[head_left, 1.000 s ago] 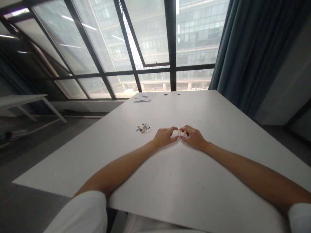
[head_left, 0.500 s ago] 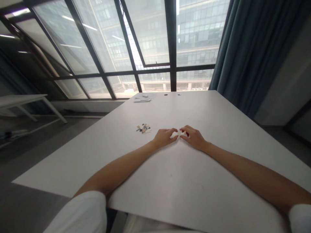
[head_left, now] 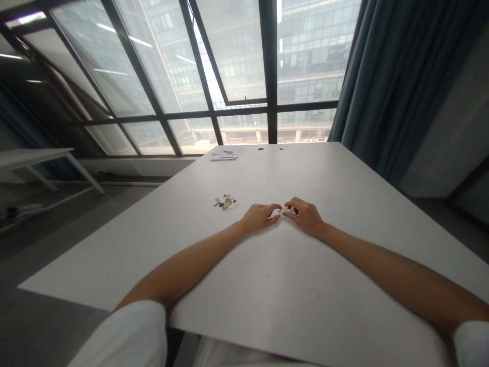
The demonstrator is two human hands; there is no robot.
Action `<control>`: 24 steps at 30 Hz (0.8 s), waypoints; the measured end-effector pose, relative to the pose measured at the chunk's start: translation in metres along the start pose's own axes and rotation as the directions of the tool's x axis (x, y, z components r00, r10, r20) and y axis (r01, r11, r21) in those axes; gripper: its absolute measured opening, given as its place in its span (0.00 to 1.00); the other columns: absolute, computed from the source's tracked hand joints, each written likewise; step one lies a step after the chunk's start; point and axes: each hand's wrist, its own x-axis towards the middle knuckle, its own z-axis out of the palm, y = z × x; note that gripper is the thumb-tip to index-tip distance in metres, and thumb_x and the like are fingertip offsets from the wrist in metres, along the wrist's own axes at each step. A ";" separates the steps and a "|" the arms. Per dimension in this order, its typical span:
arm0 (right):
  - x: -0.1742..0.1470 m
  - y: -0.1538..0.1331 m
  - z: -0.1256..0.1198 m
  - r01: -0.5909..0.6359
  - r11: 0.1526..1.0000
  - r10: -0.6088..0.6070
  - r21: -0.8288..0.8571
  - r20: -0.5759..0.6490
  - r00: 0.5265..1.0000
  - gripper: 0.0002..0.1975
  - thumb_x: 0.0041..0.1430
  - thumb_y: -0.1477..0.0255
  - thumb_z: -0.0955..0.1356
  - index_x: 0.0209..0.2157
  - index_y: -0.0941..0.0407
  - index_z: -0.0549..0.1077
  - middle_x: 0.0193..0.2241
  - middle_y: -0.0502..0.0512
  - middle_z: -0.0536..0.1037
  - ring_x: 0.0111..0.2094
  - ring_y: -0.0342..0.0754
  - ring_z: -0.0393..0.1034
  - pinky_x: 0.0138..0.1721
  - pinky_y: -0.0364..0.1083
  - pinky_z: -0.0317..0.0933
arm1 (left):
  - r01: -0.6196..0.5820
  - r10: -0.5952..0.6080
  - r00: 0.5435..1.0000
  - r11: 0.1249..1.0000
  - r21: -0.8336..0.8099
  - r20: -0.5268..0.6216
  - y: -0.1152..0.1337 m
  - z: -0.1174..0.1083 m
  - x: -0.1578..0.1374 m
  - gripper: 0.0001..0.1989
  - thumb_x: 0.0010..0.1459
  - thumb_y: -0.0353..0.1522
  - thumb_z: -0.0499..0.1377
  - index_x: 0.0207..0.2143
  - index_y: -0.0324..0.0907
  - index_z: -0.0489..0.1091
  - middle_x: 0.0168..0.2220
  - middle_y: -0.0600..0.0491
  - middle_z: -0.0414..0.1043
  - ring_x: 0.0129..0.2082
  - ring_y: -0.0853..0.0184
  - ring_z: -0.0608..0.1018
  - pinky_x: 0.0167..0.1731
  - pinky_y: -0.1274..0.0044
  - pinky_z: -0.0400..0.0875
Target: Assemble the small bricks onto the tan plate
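Between my fingertips, near the middle of the white table (head_left: 248, 275), is a small cream-coloured piece (head_left: 283, 210), apparently built of toy bricks. My left hand (head_left: 260, 216) pinches it from the left, thumb and fingers curled round. From the right, my right hand (head_left: 303, 215) grips it the same way. The fingers cover part of it, so its exact shape is hard to make out. Left of my left hand lies a loose pile of small bricks (head_left: 226, 203) in tan, grey, white and black.
Papers (head_left: 223, 157) lie at the table's far left corner. Two small dark items, one a round disc (head_left: 260, 149), sit by the far edge. Beyond stand large windows, a blue curtain (head_left: 382, 92) on the right, and another white table (head_left: 34, 157) on the left.
The cream piece has tilted or turned slightly between my fingertips. Both hands stay in almost the same place, and the pile has not moved.
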 end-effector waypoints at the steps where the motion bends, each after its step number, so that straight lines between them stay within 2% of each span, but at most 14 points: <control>1: 0.000 0.000 0.000 0.002 1.000 -0.003 -0.011 -0.002 1.000 0.07 0.64 0.65 0.70 0.39 0.54 0.75 0.35 0.52 0.77 0.28 0.43 0.69 0.33 0.43 0.59 | -0.007 0.007 1.000 1.000 -0.007 0.011 0.000 0.000 0.000 0.17 0.65 0.41 0.56 0.52 0.43 0.72 0.24 0.58 0.75 0.23 0.70 0.76 0.29 0.80 0.64; 10: 0.000 -0.001 0.002 0.024 1.000 -0.024 -0.014 -0.002 1.000 0.09 0.66 0.62 0.68 0.39 0.54 0.75 0.35 0.51 0.78 0.28 0.42 0.67 0.33 0.42 0.59 | 0.028 -0.028 0.999 1.000 -0.003 -0.025 -0.001 0.001 0.001 0.16 0.68 0.42 0.54 0.50 0.45 0.74 0.24 0.57 0.74 0.24 0.71 0.76 0.30 0.81 0.64; 15: 0.000 -0.003 0.000 0.038 0.999 -0.038 -0.010 0.002 0.999 0.05 0.65 0.69 0.67 0.41 0.54 0.74 0.36 0.52 0.77 0.27 0.42 0.67 0.33 0.42 0.60 | 0.054 -0.055 0.996 0.998 -0.009 -0.071 -0.005 0.003 0.000 0.14 0.66 0.40 0.56 0.48 0.45 0.74 0.23 0.58 0.73 0.23 0.73 0.74 0.30 0.81 0.63; 18: 0.000 -0.003 0.000 0.050 0.999 -0.050 -0.013 0.005 0.999 0.06 0.63 0.73 0.67 0.42 0.54 0.74 0.36 0.52 0.77 0.27 0.42 0.66 0.33 0.42 0.60 | 0.079 -0.081 0.992 0.997 -0.019 -0.098 -0.006 0.004 0.001 0.13 0.65 0.40 0.57 0.47 0.45 0.75 0.23 0.59 0.72 0.23 0.73 0.74 0.30 0.82 0.63; 24: 0.000 -0.003 0.000 0.039 0.999 -0.039 -0.017 0.001 0.999 0.06 0.63 0.74 0.67 0.41 0.54 0.75 0.35 0.52 0.77 0.27 0.42 0.66 0.32 0.42 0.60 | 0.108 -0.110 0.986 0.994 -0.022 -0.127 -0.005 0.003 0.002 0.14 0.65 0.41 0.58 0.47 0.45 0.75 0.22 0.59 0.72 0.23 0.73 0.74 0.29 0.82 0.63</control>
